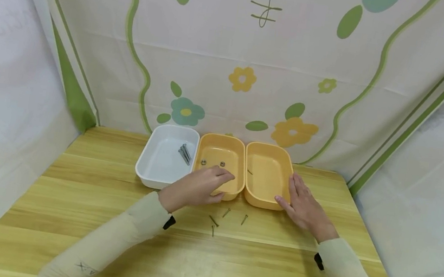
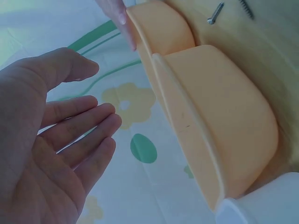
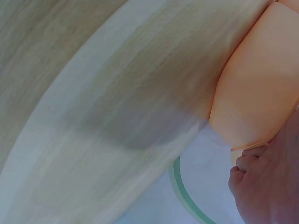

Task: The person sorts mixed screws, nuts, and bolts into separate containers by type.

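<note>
My left hand hovers over the front of the middle yellow tray. In the left wrist view its fingers are loosely bent, thumb apart, with nothing between them. Two nuts lie in that tray. With my right hand I hold the right yellow tray by its front right corner, thumb at the rim and fingers along the outer side wall. A thin screw is inside this tray. Several screws are scattered on the table in front of the trays.
A white tray with several long bolts stands at the left of the row. All three trays sit side by side on a wooden table. A flower-print cloth hangs right behind them, with more cloth at both sides.
</note>
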A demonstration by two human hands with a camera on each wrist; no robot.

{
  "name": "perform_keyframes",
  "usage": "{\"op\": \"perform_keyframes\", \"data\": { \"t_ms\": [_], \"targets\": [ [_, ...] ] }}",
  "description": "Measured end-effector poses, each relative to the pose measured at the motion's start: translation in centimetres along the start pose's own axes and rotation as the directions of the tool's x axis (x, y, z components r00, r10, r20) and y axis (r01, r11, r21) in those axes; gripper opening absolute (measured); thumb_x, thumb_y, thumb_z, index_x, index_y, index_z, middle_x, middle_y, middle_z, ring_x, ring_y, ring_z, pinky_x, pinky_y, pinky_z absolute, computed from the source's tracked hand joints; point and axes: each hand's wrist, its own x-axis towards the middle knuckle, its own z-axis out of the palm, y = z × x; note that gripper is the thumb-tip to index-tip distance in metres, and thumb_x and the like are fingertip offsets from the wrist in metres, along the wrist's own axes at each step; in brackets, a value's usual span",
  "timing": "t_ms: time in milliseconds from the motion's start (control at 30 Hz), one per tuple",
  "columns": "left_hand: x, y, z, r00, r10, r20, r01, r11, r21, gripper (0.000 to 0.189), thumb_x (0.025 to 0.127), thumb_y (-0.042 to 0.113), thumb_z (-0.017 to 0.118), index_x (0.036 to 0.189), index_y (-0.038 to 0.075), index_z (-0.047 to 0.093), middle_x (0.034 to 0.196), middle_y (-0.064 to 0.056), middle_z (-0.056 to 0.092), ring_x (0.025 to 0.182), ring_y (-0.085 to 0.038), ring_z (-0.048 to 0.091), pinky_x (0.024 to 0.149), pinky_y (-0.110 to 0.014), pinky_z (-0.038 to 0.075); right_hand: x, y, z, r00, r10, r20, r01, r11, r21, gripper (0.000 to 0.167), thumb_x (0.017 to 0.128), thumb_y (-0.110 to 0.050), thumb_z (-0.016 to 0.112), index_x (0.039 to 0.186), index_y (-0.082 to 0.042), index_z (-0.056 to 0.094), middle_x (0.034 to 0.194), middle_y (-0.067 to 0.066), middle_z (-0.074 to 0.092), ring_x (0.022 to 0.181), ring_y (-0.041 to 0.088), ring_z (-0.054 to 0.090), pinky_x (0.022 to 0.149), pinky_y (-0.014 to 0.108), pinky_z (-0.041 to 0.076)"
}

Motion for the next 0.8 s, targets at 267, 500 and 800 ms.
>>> {"op": "perform_keyframes", "data": {
  "t_ms": [267,500,800],
  "targets": [
    [-2.7,0.5,1.1,0.997,0.023,0.071,-0.022,1.0,-0.013,0.044,0.096,0.019,0.076,0.136,0.004,0.065,0.134,-0.013,0.072,0.122,-0.026,0.071,0.1,-0.034,0.062,0.0,-0.1,-0.1,1.0,-0.002,-0.008,0.002,1.0,0.001,0.093,0.111,-0.058,0.038,0.165,0.01,0.004,0.175,0.029,-0.002,0.164,0.048,0.005,0.13,0.066,0.015],
    [-4.2,0.4,3.0,0.993,0.104,0.048,-0.103,0.994,-0.041,0.031,0.093,0.012,0.076,0.12,0.005,0.064,0.112,-0.009,0.075,0.092,-0.018,0.073,0.078,-0.025,0.063,0.0,-0.1,0.0,1.0,-0.001,-0.005,0.001,1.0,0.003,0.092,0.111,-0.057,0.037,0.165,0.009,0.004,0.175,0.029,-0.002,0.164,0.046,0.004,0.131,0.065,0.015],
    [-4.8,0.4,5.2,0.991,0.049,0.122,-0.038,0.995,-0.093,0.033,0.091,0.014,0.079,0.122,0.007,0.072,0.116,-0.006,0.075,0.1,-0.015,0.072,0.084,-0.024,0.062,0.0,0.0,0.1,1.0,0.001,-0.001,-0.001,1.0,-0.004,0.092,0.111,-0.057,0.037,0.165,0.009,0.003,0.175,0.029,-0.002,0.164,0.046,0.004,0.131,0.065,0.015]
  ]
}}
